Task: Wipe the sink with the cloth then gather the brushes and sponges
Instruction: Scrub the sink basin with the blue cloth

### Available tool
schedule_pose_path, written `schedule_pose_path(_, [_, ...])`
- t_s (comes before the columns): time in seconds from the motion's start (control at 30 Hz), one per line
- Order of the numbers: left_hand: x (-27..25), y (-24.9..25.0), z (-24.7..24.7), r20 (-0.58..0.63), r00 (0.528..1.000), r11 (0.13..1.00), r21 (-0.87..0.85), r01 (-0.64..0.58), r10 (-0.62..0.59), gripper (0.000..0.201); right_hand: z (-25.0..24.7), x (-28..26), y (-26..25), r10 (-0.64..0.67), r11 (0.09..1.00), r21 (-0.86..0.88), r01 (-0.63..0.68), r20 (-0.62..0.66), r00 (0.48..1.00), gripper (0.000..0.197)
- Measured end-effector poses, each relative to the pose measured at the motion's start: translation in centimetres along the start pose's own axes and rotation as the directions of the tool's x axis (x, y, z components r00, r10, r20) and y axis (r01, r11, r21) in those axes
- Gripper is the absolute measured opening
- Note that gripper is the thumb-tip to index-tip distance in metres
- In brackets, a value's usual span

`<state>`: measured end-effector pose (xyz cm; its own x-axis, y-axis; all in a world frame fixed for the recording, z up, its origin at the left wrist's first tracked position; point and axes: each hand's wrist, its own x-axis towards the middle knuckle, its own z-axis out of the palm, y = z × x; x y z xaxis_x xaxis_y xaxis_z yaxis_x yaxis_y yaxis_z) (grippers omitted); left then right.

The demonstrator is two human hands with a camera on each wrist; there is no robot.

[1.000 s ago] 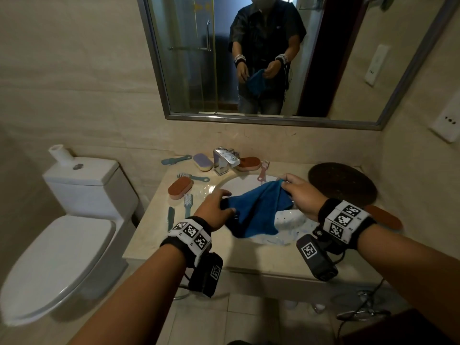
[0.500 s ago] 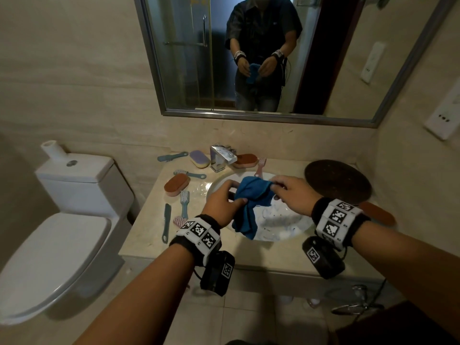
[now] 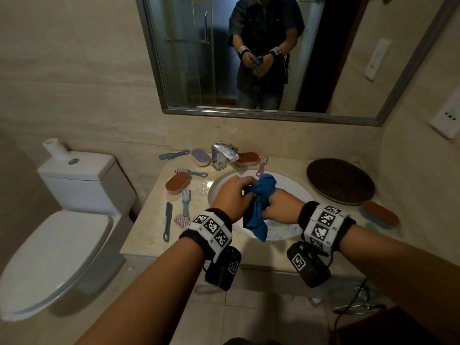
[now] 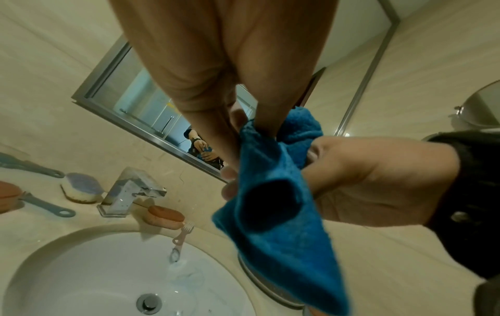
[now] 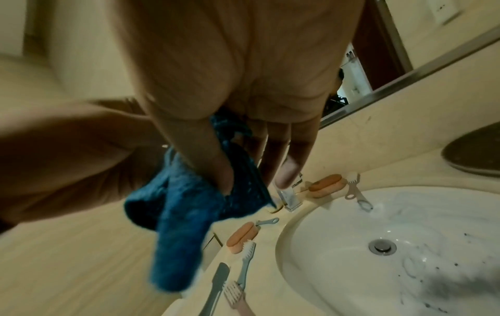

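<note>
Your left hand (image 3: 230, 192) and right hand (image 3: 278, 207) both clamp the bunched blue cloth (image 3: 258, 202) above the white sink (image 3: 296, 192); fingers curled round its twisted middle, a tail hanging below your fists, a wad sticking out above. Farther back, brushes (image 3: 186, 204) and sponges (image 3: 178, 183) lie scattered on the counter (image 3: 149, 220) around the faucet (image 3: 222, 155).

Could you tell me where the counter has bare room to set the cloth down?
The front ledge of the counter, between the sink rim and the edge, is bare. Left of the sink is crowded: an orange sponge and brushes. Behind, sponges flank the faucet. On the right, a dark round tray fills most room.
</note>
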<state>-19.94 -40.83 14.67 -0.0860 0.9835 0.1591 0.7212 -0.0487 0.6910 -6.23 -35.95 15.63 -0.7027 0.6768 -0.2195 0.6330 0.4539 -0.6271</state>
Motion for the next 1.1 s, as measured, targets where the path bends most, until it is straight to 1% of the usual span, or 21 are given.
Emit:
schedule_pose_path(0.07, [0.1, -0.3, 0.0, 0.015, 1.000, 0.998, 0.059, 0.021, -0.022, 0.024, -0.1, 0.1, 0.5, 0.010, 0.996, 0.088, -0.013, 0.034, 0.999, 0.015])
schedule_pose_path(0.13, [0.1, -0.5, -0.2, 0.031, 0.998, 0.995, 0.090, 0.051, -0.054, 0.023, -0.1, -0.1, 0.8, 0.035, 0.969, 0.242, -0.042, 0.036, 0.999, 0.012])
schedule_pose_path(0.2, [0.1, -0.6, -0.3, 0.043, 0.996, 0.993, 0.091, 0.074, -0.078, 0.021, -0.2, -0.2, 1.1, 0.051, 0.906, 0.420, -0.061, 0.035, 0.998, 0.021])
schedule_pose_path(0.23, [0.0, -0.6, -0.4, 0.048, 0.994, 0.993, 0.081, 0.089, -0.093, 0.021, -0.3, -0.1, 1.3, 0.051, 0.884, 0.465, -0.056, 0.023, 0.998, 0.026])
schedule_pose_path(0.3, [-0.2, -0.5, -0.4, 0.049, 0.991, 0.992, 0.027, 0.127, -0.128, 0.023, -0.4, 0.1, 1.7, 0.055, 0.887, 0.460, -0.037, -0.026, 0.998, 0.030])
schedule_pose_path(0.37, [-0.3, -0.4, -0.4, 0.044, 0.988, 0.984, -0.096, 0.153, -0.149, 0.034, -0.5, 0.4, 2.2, 0.093, 0.904, 0.426, -0.048, -0.084, 0.992, 0.023])
schedule_pose_path(0.4, [-0.3, -0.3, -0.4, 0.052, 0.989, 0.974, -0.171, 0.145, -0.138, 0.040, -0.6, 0.5, 2.4, 0.110, 0.907, 0.419, -0.053, -0.112, 0.988, 0.019])
schedule_pose_path(0.47, [-0.4, -0.3, -0.2, 0.097, 0.993, 0.952, -0.293, 0.093, -0.067, 0.053, -0.7, 0.7, 2.8, 0.131, 0.916, 0.397, -0.061, -0.152, 0.980, 0.018])
schedule_pose_path(0.5, [-0.3, -0.5, -0.1, 0.126, 0.992, 0.954, -0.296, 0.052, -0.015, 0.059, -0.8, 0.8, 2.9, 0.137, 0.920, 0.386, -0.065, -0.162, 0.977, 0.016])
schedule_pose_path(0.53, [-0.3, -0.7, 0.1, 0.163, 0.986, 0.965, -0.262, 0.016, 0.028, 0.066, -0.9, 0.8, 2.9, 0.139, 0.922, 0.380, -0.068, -0.164, 0.977, 0.014])
schedule_pose_path(0.57, [-0.2, -1.0, 0.3, 0.200, 0.979, 0.977, -0.214, 0.000, 0.044, 0.071, -1.0, 0.8, 2.9, 0.139, 0.925, 0.373, -0.072, -0.156, 0.978, 0.011])
schedule_pose_path(0.6, [-0.2, -1.2, 0.4, 0.224, 0.974, 0.985, -0.170, 0.005, 0.034, 0.074, -1.1, 0.7, 2.9, 0.135, 0.930, 0.358, -0.077, -0.140, 0.981, 0.011])
schedule_pose_path(0.67, [0.0, -1.2, 0.6, 0.198, 0.980, 0.995, -0.099, 0.015, 0.005, 0.071, -1.1, 0.5, 3.1, 0.119, 0.938, 0.339, -0.075, -0.113, 0.986, 0.011])
schedule_pose_path(0.73, [0.2, -0.9, 0.6, 0.146, 0.989, 0.998, -0.053, 0.036, -0.028, 0.060, -1.1, 0.0, 3.5, 0.095, 0.929, 0.367, -0.045, -0.118, 0.988, 0.008])
schedule_pose_path(0.77, [0.4, -0.7, 0.7, 0.133, 0.990, 0.998, -0.034, 0.051, -0.046, 0.054, -1.3, -0.2, 3.8, 0.084, 0.925, 0.378, -0.028, -0.133, 0.987, 0.012])
schedule_pose_path(0.87, [1.1, -0.1, 1.6, 0.132, 0.988, 0.996, -0.012, 0.085, -0.083, 0.041, -2.2, -0.9, 5.1, 0.079, 0.918, 0.397, -0.010, -0.158, 0.984, 0.038])
schedule_pose_path(1.0, [2.6, 2.2, 4.5, 0.168, 0.983, 0.997, -0.013, 0.075, -0.072, 0.035, -3.8, -2.6, 7.6, 0.043, 0.928, 0.371, 0.012, -0.139, 0.989, 0.065])
schedule_pose_path(1.03, [2.7, 2.4, 4.7, 0.184, 0.979, 0.995, -0.035, 0.092, -0.084, 0.034, -3.8, -2.7, 7.9, 0.036, 0.931, 0.364, 0.018, -0.141, 0.989, 0.067])
schedule_pose_path(1.1, [3.4, 3.4, 6.1, 0.212, 0.972, 0.991, -0.062, 0.115, -0.100, 0.030, -4.3, -3.1, 9.7, 0.037, 0.934, 0.354, 0.035, -0.193, 0.981, 0.059])
